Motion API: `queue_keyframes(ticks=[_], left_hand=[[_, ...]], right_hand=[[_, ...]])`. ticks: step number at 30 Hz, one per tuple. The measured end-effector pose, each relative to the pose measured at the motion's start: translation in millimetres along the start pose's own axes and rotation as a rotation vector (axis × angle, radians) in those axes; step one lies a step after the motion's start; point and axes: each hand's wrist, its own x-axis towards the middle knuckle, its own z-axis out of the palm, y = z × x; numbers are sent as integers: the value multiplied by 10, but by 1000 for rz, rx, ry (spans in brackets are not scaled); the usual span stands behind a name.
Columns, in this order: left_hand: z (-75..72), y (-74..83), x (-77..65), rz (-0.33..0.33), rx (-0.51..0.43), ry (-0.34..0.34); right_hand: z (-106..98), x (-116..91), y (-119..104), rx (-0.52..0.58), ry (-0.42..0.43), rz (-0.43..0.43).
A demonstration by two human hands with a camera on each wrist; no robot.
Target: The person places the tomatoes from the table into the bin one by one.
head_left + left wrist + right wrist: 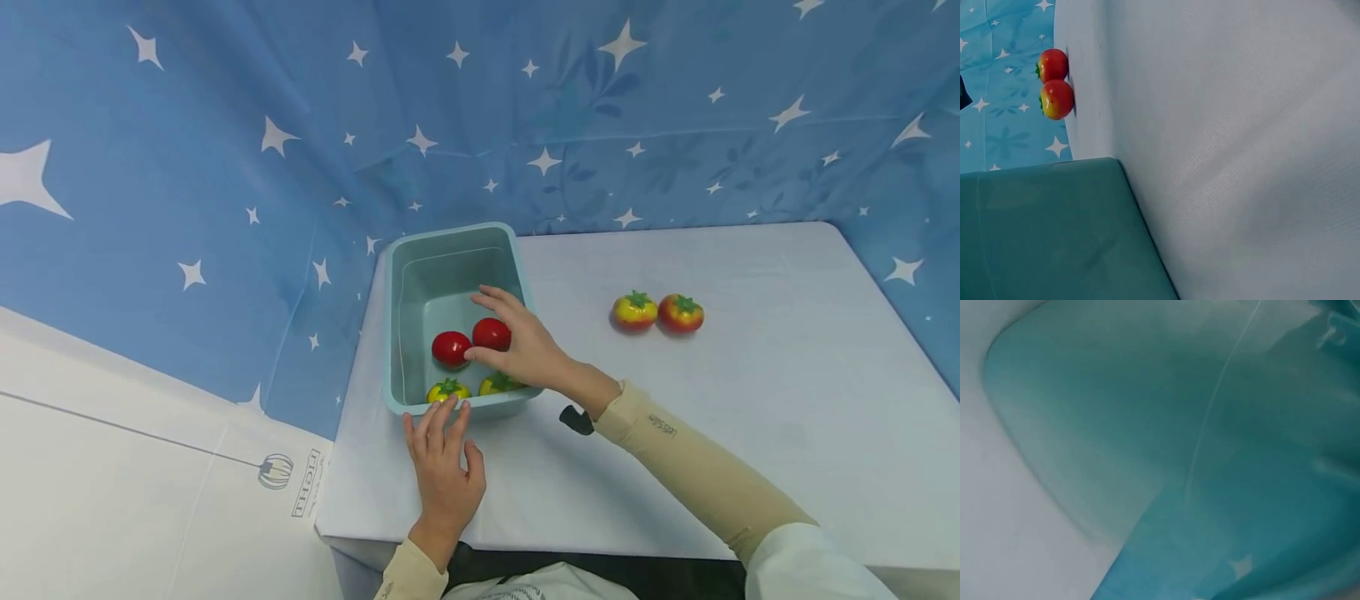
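Note:
In the head view a teal plastic bin (395, 333) stands at the table's left. Two glossy red round fruits lie inside, a left one (451, 349) and a right one (491, 332). By its near wall are two yellow fruits with green leafy tops, one on the left (447, 390) and one on the right (498, 383). My right hand (525, 343) reaches over the bin's right rim, thumb and fingers spread around the right red fruit in this view. My left hand (442, 467) has its fingertips at the near rim, fingers extended. Neither hand appears in its wrist view.
Two yellow-red fruits with green tops, a left one (634, 312) and a right one (681, 314), sit side by side on the white tabletop (712, 433). Blue star-patterned cloth (525, 108) hangs behind and left of the table. The left wrist view shows the bin's outer wall (1054, 231).

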Motion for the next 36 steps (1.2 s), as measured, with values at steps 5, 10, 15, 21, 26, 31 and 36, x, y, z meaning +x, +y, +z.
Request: queue_keyframes(ticks=[5, 10, 15, 21, 26, 31, 36], left_hand=[[2, 7, 6, 0, -10, 6], [-7, 8, 12, -11, -11, 1], [1, 4, 9, -7, -14, -8], [-5, 4, 0, -13, -12, -11], [-11, 11, 2, -13, -11, -16], [-10, 15, 4, -15, -10, -20], [-14, 26, -3, -20, -5, -27]], right_hand=[[-164, -57, 146, 2, 88, -10], [-392, -118, 358, -40, 177, 33], [-623, -229, 661, -100, 245, 153], [-828, -401, 924, -145, 277, 272], [-991, -539, 1116, -192, 316, 366], [-1160, -671, 1332, -253, 325, 409], [-1276, -813, 1533, -314, 342, 449]])
